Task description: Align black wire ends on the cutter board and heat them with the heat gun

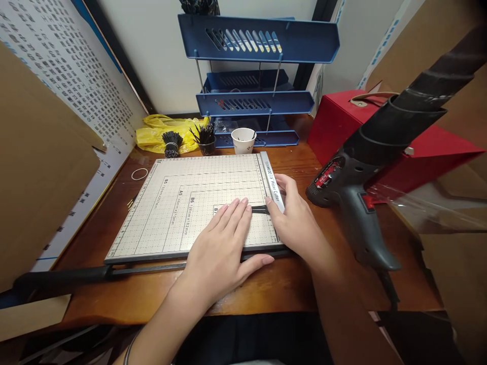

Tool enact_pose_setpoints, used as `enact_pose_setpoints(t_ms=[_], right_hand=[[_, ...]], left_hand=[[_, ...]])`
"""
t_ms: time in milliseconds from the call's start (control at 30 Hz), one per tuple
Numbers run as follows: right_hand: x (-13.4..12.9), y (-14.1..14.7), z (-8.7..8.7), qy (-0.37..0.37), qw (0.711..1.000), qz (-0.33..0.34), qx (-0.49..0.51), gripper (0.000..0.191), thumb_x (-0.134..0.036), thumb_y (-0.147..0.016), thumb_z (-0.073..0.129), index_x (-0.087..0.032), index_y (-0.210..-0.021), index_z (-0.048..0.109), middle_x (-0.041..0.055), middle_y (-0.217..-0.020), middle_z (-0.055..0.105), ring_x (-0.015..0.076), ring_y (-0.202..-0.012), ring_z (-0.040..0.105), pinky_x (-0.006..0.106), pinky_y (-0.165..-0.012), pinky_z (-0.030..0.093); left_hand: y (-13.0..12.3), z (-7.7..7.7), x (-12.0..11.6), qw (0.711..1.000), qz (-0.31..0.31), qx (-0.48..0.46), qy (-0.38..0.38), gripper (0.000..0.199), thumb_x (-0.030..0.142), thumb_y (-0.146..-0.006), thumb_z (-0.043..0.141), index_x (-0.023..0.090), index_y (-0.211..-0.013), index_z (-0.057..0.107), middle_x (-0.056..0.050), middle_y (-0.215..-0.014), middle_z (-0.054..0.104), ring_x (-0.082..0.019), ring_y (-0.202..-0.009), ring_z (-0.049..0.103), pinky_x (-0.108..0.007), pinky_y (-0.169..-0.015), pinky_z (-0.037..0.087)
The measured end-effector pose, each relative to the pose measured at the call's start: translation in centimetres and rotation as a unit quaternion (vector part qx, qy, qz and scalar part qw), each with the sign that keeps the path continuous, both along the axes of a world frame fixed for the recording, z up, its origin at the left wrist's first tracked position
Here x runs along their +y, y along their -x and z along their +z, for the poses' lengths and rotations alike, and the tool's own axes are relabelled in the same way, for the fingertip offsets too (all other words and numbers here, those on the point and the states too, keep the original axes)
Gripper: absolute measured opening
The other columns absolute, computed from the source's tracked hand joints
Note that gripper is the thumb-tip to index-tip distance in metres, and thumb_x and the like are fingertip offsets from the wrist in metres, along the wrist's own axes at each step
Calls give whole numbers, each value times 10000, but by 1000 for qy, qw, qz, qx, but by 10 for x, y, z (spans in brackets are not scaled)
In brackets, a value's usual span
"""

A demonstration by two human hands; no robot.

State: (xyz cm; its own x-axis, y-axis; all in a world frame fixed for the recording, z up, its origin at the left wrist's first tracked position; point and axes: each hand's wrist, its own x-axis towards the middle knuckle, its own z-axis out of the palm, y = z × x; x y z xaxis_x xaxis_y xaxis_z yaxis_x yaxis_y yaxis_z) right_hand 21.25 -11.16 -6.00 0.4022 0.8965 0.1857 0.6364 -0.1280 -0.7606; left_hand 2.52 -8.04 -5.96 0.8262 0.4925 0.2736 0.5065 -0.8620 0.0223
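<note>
A cream paper cutter board (152, 223) with printed grid lines lies on the desk, its black-handled arm along the near side. My left hand (220, 243) rests flat on it, fingers stretched out and thumb apart. From under its fingertips a thin bundle of black strands (259, 209) runs toward the metal ruler edge (271, 177). My right hand (299, 218) is curled around that edge, thumb on top by the strands' end and fingers on the outer side. The part of the bundle under my left hand is hidden.
A black heat gun (361, 167) stands at the right before a red box (335, 116). Behind the board are a white paper cup (243, 141), a small cup of black strands (206, 144), a tied black bundle (172, 144), a yellow bag (152, 134) and a blue tray rack (254, 104).
</note>
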Motion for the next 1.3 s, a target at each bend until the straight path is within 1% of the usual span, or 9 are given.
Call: enact_pose_setpoints(t_ms=[400,533,633,700,733,800,933,1100,1300], right_hand=[[-23,2,3,-4,1000,13,10,650,-281,-836,596,-269,-1460,416,94,-1484,562,335,-1383,525,612,-1176,399],[-23,0,-1,-30,999,23,26,672,-198,-801,566,-273,-1454,425,71,-1488,543,303,-1396,509,575,-1192,407],[-24,-1,-2,-35,998,27,39,686,-175,-791,558,-282,-1455,422,65,-1490,534,298,-1400,501,573,-1189,415],[-24,-2,-3,-33,998,28,44,680,-183,-798,567,-290,-1454,423,61,-1488,537,298,-1401,499,578,-1188,414],[-24,-2,-3,-34,998,27,46,672,-190,-804,571,-290,-1452,425,61,-1489,537,298,-1403,498,579,-1191,411],[-24,-2,-4,-40,998,24,52,656,-203,-813,580,-285,-1447,431,67,-1494,535,298,-1404,500,576,-1195,408],[-23,-2,-5,-52,997,21,56,641,-216,-817,590,-272,-1439,444,82,-1504,530,303,-1409,497,575,-1199,404],[-24,-2,-6,-49,997,14,54,651,-229,-821,602,-272,-1449,435,71,-1503,533,292,-1410,498,565,-1205,403],[-24,0,-7,-49,997,-9,56,703,-232,-824,615,-298,-1486,388,65,-1507,538,297,-1389,522,579,-1176,423]], left_hand=[[1,4,0,1000,-10,23,-16,930,729,-1021,269,-33,-1543,379,-241,-1631,351,-354,-1538,328,-529,-1239,328],[3,13,0,999,-16,26,16,942,747,-1009,278,3,-1586,305,-235,-1651,317,-362,-1556,288,-582,-1249,259],[-1,27,10,999,-6,-14,49,778,647,-1055,328,80,-1587,338,-194,-1639,382,-344,-1535,341,-607,-1253,212],[-11,37,26,995,2,-68,80,546,509,-1078,419,130,-1451,542,-166,-1531,542,-326,-1425,495,-585,-1226,275],[-17,41,37,989,3,-103,103,409,434,-1063,489,141,-1289,665,-145,-1377,664,-299,-1282,609,-525,-1158,384],[-31,48,61,970,-7,-119,211,217,322,-992,619,155,-1016,756,-88,-1075,764,-234,-992,699,-376,-913,526],[-52,55,100,902,-38,-32,429,136,272,-881,716,164,-894,798,-22,-763,751,-160,-678,648,-256,-611,461],[-61,59,114,910,-90,35,402,112,226,-824,731,178,-860,826,-16,-766,768,-153,-697,655,-243,-639,443],[-67,63,112,931,-79,66,349,72,242,-813,771,198,-812,828,15,-674,739,-125,-612,608,-242,-625,409]])
